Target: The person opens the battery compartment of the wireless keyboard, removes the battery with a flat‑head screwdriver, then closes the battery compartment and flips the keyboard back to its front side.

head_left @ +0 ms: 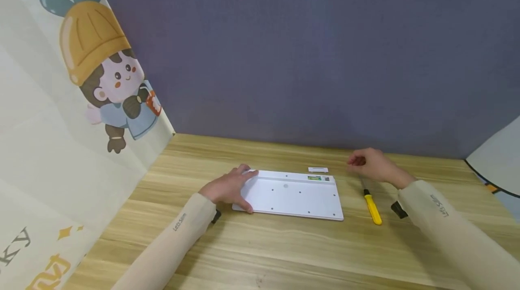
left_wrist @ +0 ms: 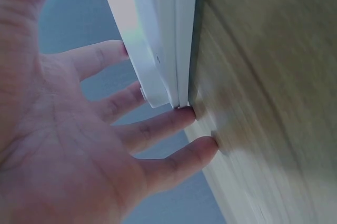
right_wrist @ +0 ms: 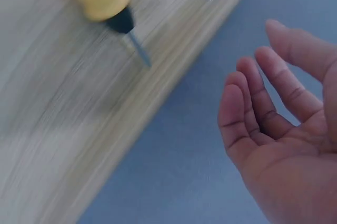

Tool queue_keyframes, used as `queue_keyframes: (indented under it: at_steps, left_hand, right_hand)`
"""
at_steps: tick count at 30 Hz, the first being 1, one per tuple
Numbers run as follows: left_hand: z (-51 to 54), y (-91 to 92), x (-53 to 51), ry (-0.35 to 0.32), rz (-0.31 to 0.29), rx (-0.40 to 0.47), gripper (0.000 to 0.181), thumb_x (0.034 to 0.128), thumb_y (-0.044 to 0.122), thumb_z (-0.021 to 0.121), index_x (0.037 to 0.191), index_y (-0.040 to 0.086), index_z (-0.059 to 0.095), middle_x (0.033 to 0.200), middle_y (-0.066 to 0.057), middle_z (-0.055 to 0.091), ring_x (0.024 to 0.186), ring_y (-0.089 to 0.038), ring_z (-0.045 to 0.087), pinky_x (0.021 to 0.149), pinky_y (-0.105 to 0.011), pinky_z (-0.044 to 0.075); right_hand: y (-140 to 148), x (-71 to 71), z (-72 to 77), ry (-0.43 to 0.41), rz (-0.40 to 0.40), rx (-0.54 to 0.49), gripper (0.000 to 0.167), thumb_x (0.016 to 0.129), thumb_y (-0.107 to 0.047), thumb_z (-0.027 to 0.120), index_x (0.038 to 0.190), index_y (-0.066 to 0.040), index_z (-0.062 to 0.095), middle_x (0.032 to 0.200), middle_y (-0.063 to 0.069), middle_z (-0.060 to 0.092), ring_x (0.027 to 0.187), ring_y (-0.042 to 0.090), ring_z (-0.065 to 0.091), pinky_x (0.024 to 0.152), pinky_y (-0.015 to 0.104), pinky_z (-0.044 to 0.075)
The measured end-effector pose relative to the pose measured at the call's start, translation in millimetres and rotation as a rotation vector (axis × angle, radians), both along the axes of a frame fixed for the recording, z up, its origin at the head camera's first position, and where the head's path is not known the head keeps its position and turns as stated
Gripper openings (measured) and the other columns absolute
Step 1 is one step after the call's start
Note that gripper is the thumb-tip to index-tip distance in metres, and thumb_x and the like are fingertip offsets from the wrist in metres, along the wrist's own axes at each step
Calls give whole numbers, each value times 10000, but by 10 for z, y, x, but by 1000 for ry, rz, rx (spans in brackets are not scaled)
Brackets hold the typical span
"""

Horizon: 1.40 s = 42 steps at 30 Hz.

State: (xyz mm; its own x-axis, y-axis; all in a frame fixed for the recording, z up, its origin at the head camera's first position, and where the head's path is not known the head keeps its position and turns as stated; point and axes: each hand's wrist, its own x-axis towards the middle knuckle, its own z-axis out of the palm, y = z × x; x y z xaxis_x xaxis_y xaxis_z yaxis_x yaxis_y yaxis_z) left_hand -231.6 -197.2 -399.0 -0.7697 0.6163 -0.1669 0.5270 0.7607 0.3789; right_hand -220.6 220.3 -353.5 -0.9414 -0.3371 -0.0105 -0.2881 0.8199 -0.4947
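Observation:
A white keyboard (head_left: 292, 197) lies underside up on the wooden table, small dark screw spots dotted over its back. My left hand (head_left: 230, 188) holds its left end, thumb at the near edge and fingers at the far edge. In the left wrist view, spread fingers (left_wrist: 158, 132) touch the keyboard's side (left_wrist: 181, 39). My right hand (head_left: 373, 164) hovers above the table right of the keyboard, fingers loosely bent, nothing visible in them. Below it lies a yellow-handled screwdriver (head_left: 373, 209). A small white cover (head_left: 318, 170) rests just behind the keyboard.
A dark grey-blue panel (head_left: 304, 55) rises behind the table (head_left: 252, 254). To the left stands a pale wall covering (head_left: 48, 114) with a cartoon figure. Part of a white rounded object (head_left: 499, 154) shows at the right edge.

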Motion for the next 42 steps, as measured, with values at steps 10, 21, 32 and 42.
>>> queue_keyframes:
  at_steps: [10,21,32,42]
  left_hand:
    - [-20,13,-8,-2,8,-14,1108,590,487,861,1497,196,295,1472,-89,265,1279,-290,355,928,-448,425]
    - [-13,39,9,3,14,-6,1096,589,461,873,1489,178,315,1464,-81,273,1276,-295,349,927,-467,417]
    - [-35,24,-10,6,10,-6,1103,585,471,871,1491,184,311,1471,-80,270,1270,-294,358,934,-462,411]
    - [-45,4,-7,38,-19,6,1097,586,486,864,1485,165,323,1463,-109,285,1267,-310,366,944,-472,410]
  right_hand:
    - [231,200,25,-38,41,90,230,867,-206,695,1010,-28,669,894,-15,627,804,149,572,711,355,494]
    - [266,609,-110,-93,10,83,315,843,-254,717,1031,-27,607,837,-23,579,736,129,538,622,304,470]
    - [233,881,-418,-91,-57,86,346,807,-252,747,958,-41,518,701,-24,502,580,120,435,521,271,376]
    - [153,947,-500,-30,-158,109,272,807,-136,724,980,-8,557,727,-3,546,547,129,434,478,263,374]
